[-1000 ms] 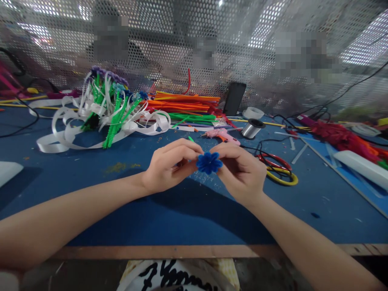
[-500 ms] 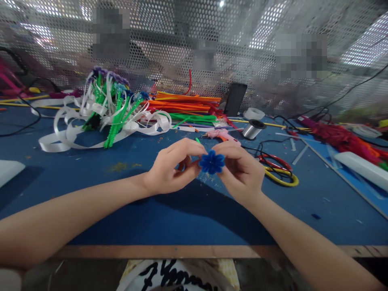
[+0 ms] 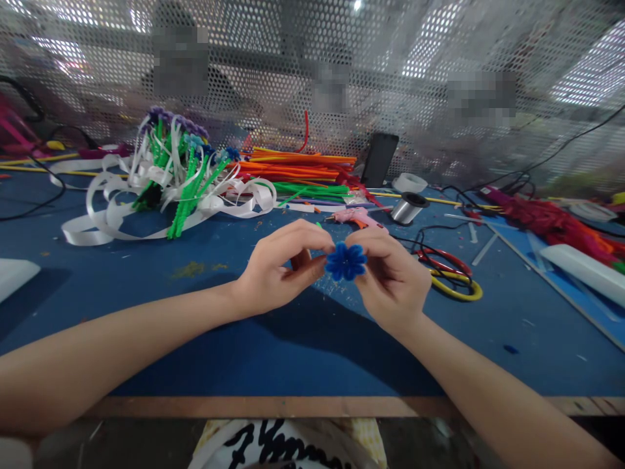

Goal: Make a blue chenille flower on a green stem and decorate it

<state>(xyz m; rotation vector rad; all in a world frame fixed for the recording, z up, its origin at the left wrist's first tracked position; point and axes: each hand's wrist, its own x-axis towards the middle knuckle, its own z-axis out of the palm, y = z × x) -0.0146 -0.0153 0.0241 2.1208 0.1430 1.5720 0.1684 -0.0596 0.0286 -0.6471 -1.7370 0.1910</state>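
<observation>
A blue pipe-cleaner flower (image 3: 346, 262) faces me above the middle of the table, its petals spread round a small centre. My left hand (image 3: 286, 264) pinches it at its left edge, thumb and fingertips close together. From the other side my right hand (image 3: 393, 277) grips the flower's right edge between thumb and forefinger. A short green tip shows just behind the left fingers; whether it joins the flower I cannot tell. Behind the hands lies a pink glue gun (image 3: 359, 216), and a spool of silvery wire (image 3: 409, 208) stands to its right.
Bundled pipe-cleaner flowers with green stems (image 3: 183, 202) lie at the back left among white ribbon (image 3: 105, 225). Orange pipe cleaners (image 3: 297, 163) are piled at the back. Scissors with red and yellow handles (image 3: 459, 286) and a black cable lie at right. A perforated metal screen (image 3: 273, 85) rises behind.
The blue flower has shifted slightly to the right, with my right hand moving along with it. My left fingers still pinch its left side.
</observation>
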